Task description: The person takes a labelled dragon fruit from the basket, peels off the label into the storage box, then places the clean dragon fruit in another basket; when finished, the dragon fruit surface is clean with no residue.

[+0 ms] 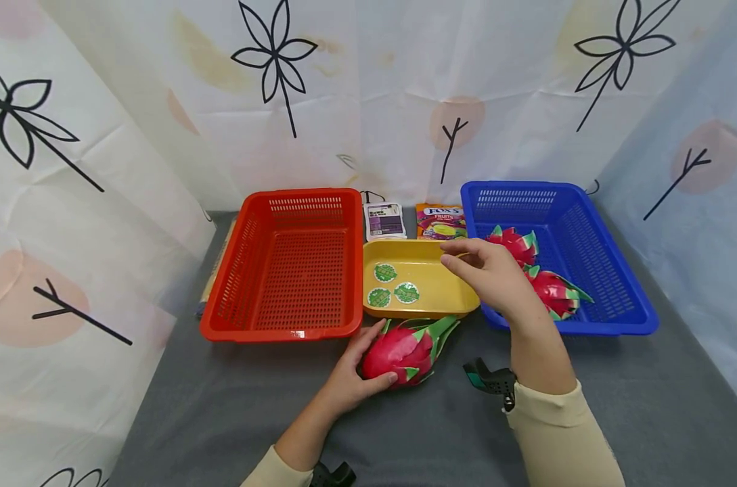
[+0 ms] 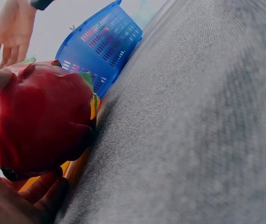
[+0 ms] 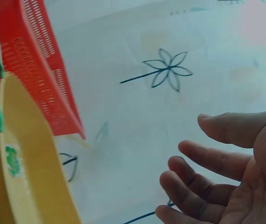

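Note:
My left hand (image 1: 350,379) grips a pink dragon fruit (image 1: 395,353) with green leaf tips, in front of the yellow tray. In the left wrist view the thumb and fingers lie round the dragon fruit (image 2: 44,116). Over the right end of the yellow tray (image 1: 429,314) hovers my right hand (image 1: 490,274), its fingers loosely bent and apart. The right wrist view shows nothing between the fingers of that hand (image 3: 231,172). Several round green-and-white stickers (image 1: 407,293) lie in the tray's left half. Two more dragon fruits (image 1: 553,292) rest in the blue basket (image 1: 612,328).
A red basket (image 1: 283,334) stands left of the tray. Behind the tray are a white-and-purple packet (image 1: 384,221) and a Fox's fruit candy bag (image 1: 441,222). Grey cloth (image 1: 252,406) covers the table, and a patterned white curtain (image 1: 374,101) hangs behind.

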`<act>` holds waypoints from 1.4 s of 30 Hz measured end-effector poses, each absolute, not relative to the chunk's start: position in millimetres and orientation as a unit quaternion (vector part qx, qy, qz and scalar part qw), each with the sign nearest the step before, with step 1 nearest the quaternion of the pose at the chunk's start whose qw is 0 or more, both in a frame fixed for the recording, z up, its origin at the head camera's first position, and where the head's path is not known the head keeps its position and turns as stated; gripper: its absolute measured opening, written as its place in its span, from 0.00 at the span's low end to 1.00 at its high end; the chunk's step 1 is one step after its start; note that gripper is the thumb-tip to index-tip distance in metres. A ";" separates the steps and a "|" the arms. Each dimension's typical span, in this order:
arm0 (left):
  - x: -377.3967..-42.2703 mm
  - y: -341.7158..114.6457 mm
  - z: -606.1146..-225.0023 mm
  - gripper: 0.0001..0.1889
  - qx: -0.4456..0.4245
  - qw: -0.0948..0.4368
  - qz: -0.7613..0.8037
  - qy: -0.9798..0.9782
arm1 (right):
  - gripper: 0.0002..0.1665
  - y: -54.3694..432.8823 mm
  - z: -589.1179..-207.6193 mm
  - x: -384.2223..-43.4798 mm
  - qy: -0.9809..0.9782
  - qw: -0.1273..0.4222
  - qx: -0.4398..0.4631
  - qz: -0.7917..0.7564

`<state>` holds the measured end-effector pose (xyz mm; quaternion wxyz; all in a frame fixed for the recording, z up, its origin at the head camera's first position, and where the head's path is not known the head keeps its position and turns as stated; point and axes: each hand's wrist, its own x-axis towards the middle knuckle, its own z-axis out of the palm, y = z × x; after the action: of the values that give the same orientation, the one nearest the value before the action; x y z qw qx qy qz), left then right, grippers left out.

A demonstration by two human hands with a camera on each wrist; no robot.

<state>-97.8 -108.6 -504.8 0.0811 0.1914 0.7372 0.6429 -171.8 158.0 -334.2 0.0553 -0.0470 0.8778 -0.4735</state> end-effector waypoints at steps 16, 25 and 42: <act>-91.3 -105.9 -506.0 0.52 0.236 0.102 0.606 0.752 | 0.21 257.6 -349.1 -130.7 0.844 -0.215 0.009 -0.491; -89.5 -107.3 -502.5 0.53 0.229 0.164 0.628 0.726 | 0.20 309.6 -364.1 -131.4 0.830 -0.240 0.134 -0.485; -91.5 -110.3 -503.9 0.49 0.225 0.132 0.662 0.703 | 0.35 383.9 -425.1 -126.5 0.867 -0.118 0.238 -0.421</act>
<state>-91.5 -110.3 -503.9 0.1321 0.2252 0.7028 0.6617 -126.5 383.9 -425.1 -0.1180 0.2376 0.8674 -0.4211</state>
